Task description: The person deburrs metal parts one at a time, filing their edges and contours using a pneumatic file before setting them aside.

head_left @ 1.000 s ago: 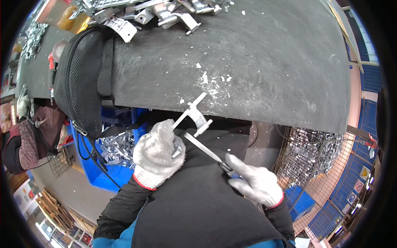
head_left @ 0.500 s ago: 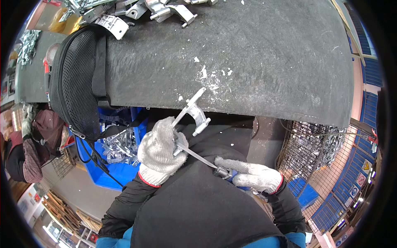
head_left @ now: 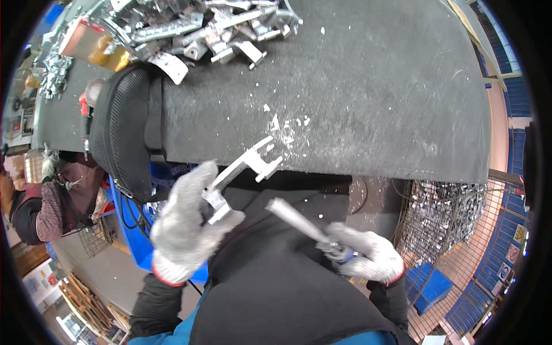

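My left hand (head_left: 187,221), in a white knitted glove with red trim, grips a silvery metal bracket (head_left: 234,171) by its near end, between thumb and fingers. The forked far end points up and right, close to the table's front edge. In my right hand (head_left: 374,254), gloved alike, is a file (head_left: 299,222) with a flat metal blade and some blue at the handle. Its blade is smeared by motion and points up-left, apart from the bracket. Both hands are over my dark apron (head_left: 276,276).
A dark table (head_left: 356,115) bears white flakes (head_left: 282,129), a heap of metal parts (head_left: 224,31) and a black mesh bag (head_left: 123,126). Below stands a blue bin (head_left: 133,233). At right is a wire basket of parts (head_left: 443,215). Another person (head_left: 52,207) is at far left.
The file has come away from the bracket, and my right hand has moved slightly right and down. My left hand has shifted left with the bracket. The view has tilted, showing more of the heap.
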Demonstrator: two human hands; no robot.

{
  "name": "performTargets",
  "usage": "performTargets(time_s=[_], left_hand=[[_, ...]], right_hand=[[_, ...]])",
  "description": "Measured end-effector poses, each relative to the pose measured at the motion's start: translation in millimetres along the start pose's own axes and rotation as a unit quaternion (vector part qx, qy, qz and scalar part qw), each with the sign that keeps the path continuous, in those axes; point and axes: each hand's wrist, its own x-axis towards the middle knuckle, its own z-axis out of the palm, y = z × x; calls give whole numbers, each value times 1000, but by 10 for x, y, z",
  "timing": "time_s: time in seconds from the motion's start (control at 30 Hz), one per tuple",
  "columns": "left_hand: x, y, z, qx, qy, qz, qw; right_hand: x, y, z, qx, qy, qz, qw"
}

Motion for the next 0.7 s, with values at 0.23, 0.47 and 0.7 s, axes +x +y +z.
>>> performTargets(time_s=[0.23, 0.47, 0.7], left_hand=[[1030, 767, -362, 179, -104, 209, 956], [1460, 1033, -137, 235, -203, 338, 888], [1481, 911, -43, 227, -162, 341, 898]], right_hand=[[-108, -328, -40, -82, 232, 29, 969], [51, -388, -260, -238, 166, 24, 957], [137, -437, -356, -75, 136, 128, 979]])
